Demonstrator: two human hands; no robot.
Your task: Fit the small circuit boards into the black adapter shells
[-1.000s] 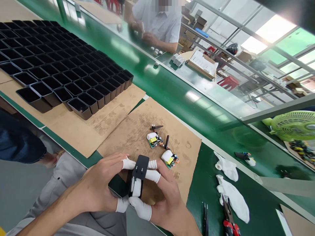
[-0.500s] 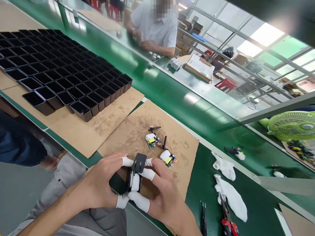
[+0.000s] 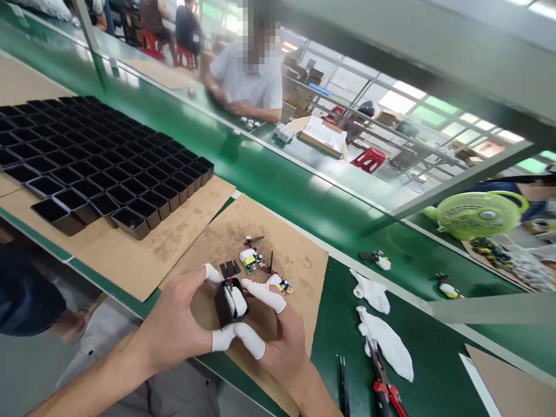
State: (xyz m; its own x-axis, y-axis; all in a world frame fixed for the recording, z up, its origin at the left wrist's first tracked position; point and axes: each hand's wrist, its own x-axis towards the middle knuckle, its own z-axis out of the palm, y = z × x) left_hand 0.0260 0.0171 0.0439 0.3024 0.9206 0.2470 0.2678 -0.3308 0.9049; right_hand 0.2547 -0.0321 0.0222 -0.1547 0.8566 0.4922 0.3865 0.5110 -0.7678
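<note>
Seemingly midway: left hand point(image 3: 180, 327) and right hand point(image 3: 282, 341), fingers cot-tipped, grip one open black housing point(image 3: 229, 302), board inside. Its lid point(image 3: 230, 269) lies off; two loose boards point(image 3: 252, 260) wait on the cardboard, empty housings point(image 3: 99, 168) far left.

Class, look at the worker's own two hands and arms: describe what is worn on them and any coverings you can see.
Both forearms are bare, with no sleeves, watch or rings in view. The left hand wears white finger cots on the thumb and at least one fingertip. The right hand has the same white cots on its thumb and on two fingers. The cots are smooth, rounded caps that cover only the finger ends.
</note>
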